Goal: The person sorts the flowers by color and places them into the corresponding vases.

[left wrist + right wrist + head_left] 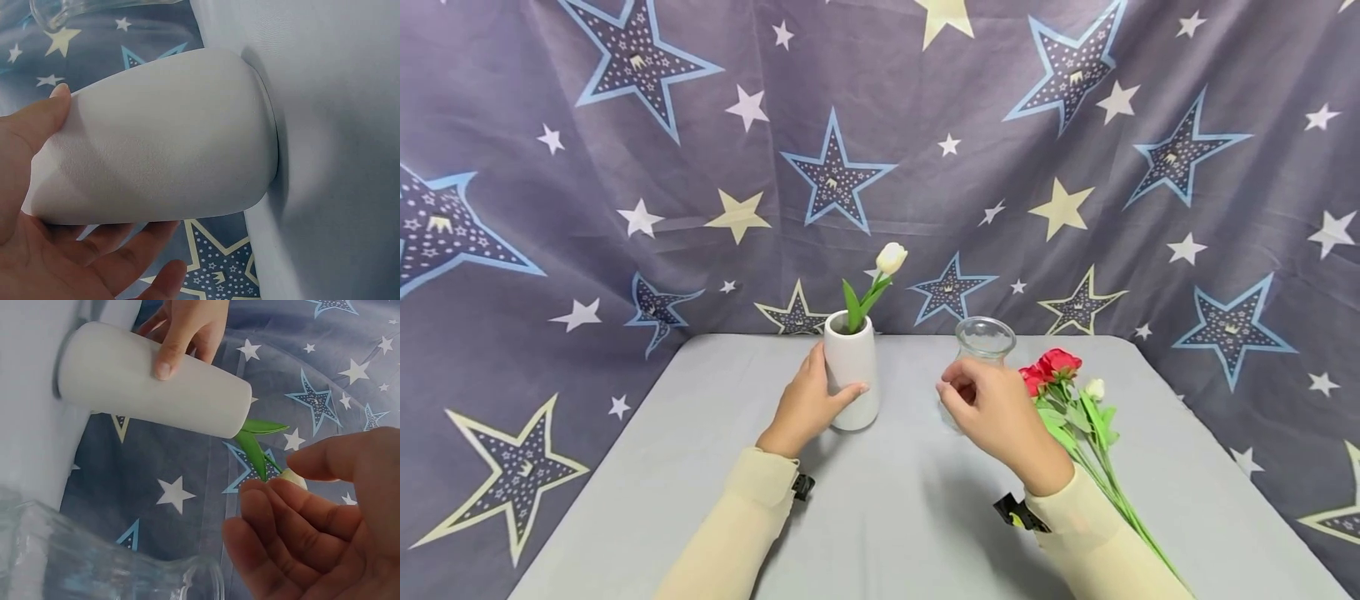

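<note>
Inside the curl of our left hand (805,406) stands the white vase (852,381), upright on the grey table (880,517), a white tulip (891,258) rising above the grip. Our right hand (996,412) (fingers loosely bent, holding nothing) hovers just before the glass vase (983,343), red flowers (1051,367) beside it.

The light is even, soft and fairly bright, coming from above and in front, so the table (880,533) shows only faint shadows, the darkest a soft patch beneath the right hand (996,412) toward six o'clock. The head view is sharp in the middle, yet the star curtain (625,167) bows and stretches toward nine and three o'clock. Both wrist views are duller and bluish; the white vase (156,137) carries gentle shading without glare, while the glass vase (94,562) at seven o'clock is blurred, as are the near fingers (275,531).
</note>
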